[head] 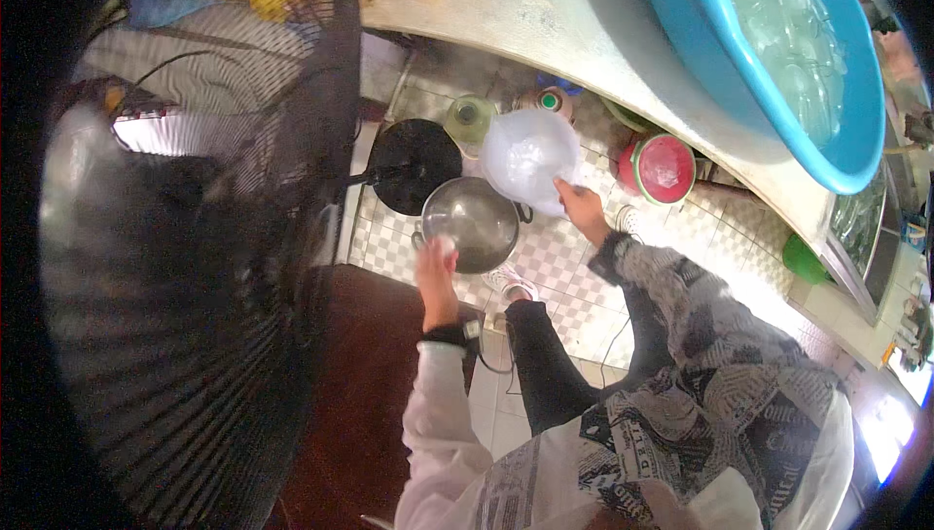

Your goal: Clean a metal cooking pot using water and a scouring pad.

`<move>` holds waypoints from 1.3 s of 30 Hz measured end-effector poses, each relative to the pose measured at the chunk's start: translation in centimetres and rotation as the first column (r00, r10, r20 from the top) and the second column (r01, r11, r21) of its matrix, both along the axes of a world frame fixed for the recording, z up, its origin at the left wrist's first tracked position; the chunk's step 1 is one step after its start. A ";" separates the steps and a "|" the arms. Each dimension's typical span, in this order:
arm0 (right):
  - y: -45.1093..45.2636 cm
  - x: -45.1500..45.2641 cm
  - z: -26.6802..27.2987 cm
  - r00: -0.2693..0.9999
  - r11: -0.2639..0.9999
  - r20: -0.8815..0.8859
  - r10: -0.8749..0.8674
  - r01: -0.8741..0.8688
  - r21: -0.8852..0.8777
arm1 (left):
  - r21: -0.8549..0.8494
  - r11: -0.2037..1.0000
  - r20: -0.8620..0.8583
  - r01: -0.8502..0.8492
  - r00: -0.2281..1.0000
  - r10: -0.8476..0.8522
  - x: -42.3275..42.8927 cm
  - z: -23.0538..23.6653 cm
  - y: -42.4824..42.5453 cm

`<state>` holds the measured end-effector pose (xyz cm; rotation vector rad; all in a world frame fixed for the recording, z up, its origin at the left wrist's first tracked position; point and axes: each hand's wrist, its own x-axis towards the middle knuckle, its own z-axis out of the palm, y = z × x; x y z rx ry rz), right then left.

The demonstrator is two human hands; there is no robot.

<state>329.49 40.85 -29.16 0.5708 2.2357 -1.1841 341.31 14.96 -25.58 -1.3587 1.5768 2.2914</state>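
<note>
A translucent white plastic basin (531, 154) is held by its near edge in my right hand (584, 212), with the thumb showing on it. Just below and left of it is a round stainless-steel wok (478, 220) with two dark loop handles; its inside looks bare. My left hand (436, 278) is over the wok's left edge, blurred. Something whitish shows at its fingertips, too unclear to name, and whether the hand grips the wok cannot be made out. A black frying pan (416, 165) lies beside the wok on the tiled floor.
A large fan (219, 238) fills the left side. Overhead right, a blue tub (730, 55) of glassware stands on a pale countertop (503, 19). A red bucket (664, 169), a greenish container (469, 119) and a green-capped bottle (549, 101) are near the counter's underside.
</note>
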 end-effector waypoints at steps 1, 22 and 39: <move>1.1 1.0 -0.7 0.997 0.996 -0.010 -0.075 0.075 -0.045 | 0.005 1.000 -0.038 0.021 0.999 -0.020 -2.7 -2.3 0.4; 18.1 10.2 -18.4 0.896 0.908 0.255 -0.364 0.402 -0.117 | -0.940 -0.085 0.341 0.331 0.906 -0.250 -26.0 -23.7 4.5; 16.1 8.5 -29.3 0.920 0.862 0.165 -0.354 0.390 -0.325 | 0.213 0.952 0.369 0.218 0.885 -0.285 17.9 -21.6 36.8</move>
